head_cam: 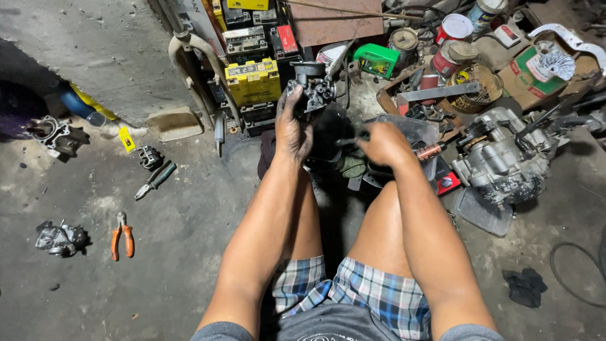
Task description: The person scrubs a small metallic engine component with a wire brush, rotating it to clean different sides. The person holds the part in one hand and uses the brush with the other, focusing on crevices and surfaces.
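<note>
On the grimy concrete floor (158,252), the left hand (292,129) clamps a dark carburetor (314,88) from below; the right hand (384,144), just beside, is closed on a tool handle (349,141).

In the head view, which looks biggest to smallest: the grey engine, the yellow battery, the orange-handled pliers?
1. Grey engine
2. Yellow battery
3. Orange-handled pliers
The battery lies farther from the camera, so its true size may be understated.
</note>
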